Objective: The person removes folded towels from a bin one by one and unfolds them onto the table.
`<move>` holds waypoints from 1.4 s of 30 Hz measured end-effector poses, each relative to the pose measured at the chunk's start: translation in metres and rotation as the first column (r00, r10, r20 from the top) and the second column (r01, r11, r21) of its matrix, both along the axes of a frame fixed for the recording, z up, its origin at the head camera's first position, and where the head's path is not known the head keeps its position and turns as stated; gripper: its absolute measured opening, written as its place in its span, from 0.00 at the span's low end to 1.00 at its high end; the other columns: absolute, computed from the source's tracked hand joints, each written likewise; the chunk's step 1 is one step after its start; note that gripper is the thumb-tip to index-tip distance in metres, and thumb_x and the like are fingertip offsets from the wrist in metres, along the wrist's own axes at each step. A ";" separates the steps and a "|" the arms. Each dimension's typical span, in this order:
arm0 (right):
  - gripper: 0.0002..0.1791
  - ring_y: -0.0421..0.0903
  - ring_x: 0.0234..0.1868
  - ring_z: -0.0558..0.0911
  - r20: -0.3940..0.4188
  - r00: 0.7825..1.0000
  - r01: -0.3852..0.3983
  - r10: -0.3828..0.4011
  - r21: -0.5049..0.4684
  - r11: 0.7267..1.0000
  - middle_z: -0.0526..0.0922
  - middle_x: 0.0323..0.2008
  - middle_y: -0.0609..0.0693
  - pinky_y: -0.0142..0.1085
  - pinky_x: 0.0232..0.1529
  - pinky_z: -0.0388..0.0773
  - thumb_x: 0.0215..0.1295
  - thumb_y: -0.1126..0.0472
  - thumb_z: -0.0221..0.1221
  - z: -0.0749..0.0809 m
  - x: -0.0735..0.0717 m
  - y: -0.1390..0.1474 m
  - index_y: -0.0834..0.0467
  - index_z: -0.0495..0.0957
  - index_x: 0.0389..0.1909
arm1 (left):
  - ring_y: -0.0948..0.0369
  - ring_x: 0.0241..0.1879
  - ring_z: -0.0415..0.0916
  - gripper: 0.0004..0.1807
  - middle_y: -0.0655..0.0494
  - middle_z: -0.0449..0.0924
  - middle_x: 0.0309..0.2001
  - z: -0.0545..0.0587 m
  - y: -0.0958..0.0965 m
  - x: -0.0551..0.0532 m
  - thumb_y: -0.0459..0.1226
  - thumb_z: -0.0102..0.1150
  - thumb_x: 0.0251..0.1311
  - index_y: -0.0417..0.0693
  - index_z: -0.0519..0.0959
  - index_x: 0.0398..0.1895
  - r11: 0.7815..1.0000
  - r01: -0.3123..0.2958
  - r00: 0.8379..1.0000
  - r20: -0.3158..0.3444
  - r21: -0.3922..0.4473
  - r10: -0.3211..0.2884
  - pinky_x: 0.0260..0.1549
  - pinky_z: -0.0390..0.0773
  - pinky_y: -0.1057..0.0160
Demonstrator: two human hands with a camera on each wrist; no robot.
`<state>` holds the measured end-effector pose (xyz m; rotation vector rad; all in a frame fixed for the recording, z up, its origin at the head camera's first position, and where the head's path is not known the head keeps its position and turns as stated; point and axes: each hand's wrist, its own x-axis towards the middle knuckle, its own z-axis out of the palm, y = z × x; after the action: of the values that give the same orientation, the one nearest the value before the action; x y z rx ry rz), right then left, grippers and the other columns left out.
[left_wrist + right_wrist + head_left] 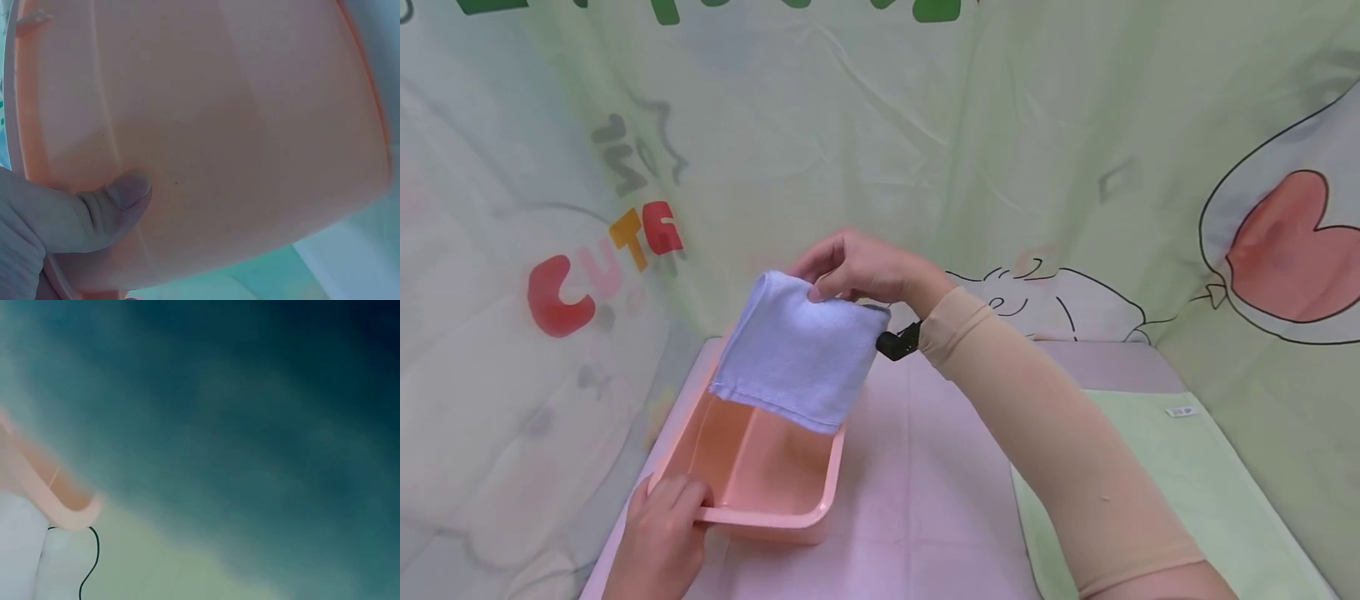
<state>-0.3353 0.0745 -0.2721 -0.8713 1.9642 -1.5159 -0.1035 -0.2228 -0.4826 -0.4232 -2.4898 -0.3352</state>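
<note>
A folded light-blue cloth (801, 350) hangs over the far part of a pink plastic bin (778, 467). My right hand (868, 265) pinches its top edge between thumb and fingers. Seen from the right wrist, the cloth (219, 444) is a dark blur filling most of the view. With my left hand (664, 525) I grip the bin's near rim at its left corner. The left wrist view has my thumb (125, 194) lying against the bin's outer wall (237, 137). What shows of the bin's inside is bare; the cloth hides its far end.
Under the bin is a pale pink tabletop (955, 492). On the right a light-green towel (1187, 475) with a small white tag lies flat, partly behind my right forearm. Printed curtains (880, 150) stand round the table's back and sides.
</note>
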 end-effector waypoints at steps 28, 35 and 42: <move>0.19 0.44 0.33 0.87 0.136 0.990 0.041 -0.041 -0.002 0.999 0.92 0.39 0.50 0.33 0.33 0.84 0.62 0.74 0.68 -0.037 0.003 0.046 0.60 0.90 0.53 | 0.55 0.26 0.70 0.31 0.59 0.69 0.22 -0.003 -0.067 -0.003 0.16 0.80 0.19 0.50 0.72 0.23 0.999 -0.037 0.995 -0.093 -0.037 0.033 0.34 0.69 0.46; 0.21 0.40 0.29 0.84 0.124 0.991 0.027 -0.039 0.100 0.995 0.91 0.37 0.48 0.30 0.29 0.80 0.61 0.72 0.69 -0.065 0.006 0.048 0.60 0.89 0.56 | 0.53 0.26 0.70 0.30 0.57 0.69 0.21 0.001 -0.076 -0.002 0.16 0.80 0.19 0.48 0.72 0.23 0.997 -0.062 0.995 -0.077 -0.038 0.059 0.36 0.72 0.40; 0.21 0.39 0.28 0.82 0.116 0.993 -0.042 0.021 0.182 0.982 0.91 0.37 0.46 0.30 0.28 0.78 0.61 0.70 0.70 -0.091 0.014 0.040 0.57 0.89 0.57 | 0.52 0.27 0.70 0.29 0.56 0.69 0.22 0.004 -0.085 0.000 0.15 0.79 0.22 0.47 0.72 0.23 0.994 -0.106 0.994 -0.010 -0.024 0.106 0.41 0.73 0.39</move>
<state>-0.3210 0.1145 -0.3630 -0.7184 1.9612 -1.3122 -0.1034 -0.3076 -0.4790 -0.3003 -2.4989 -0.2598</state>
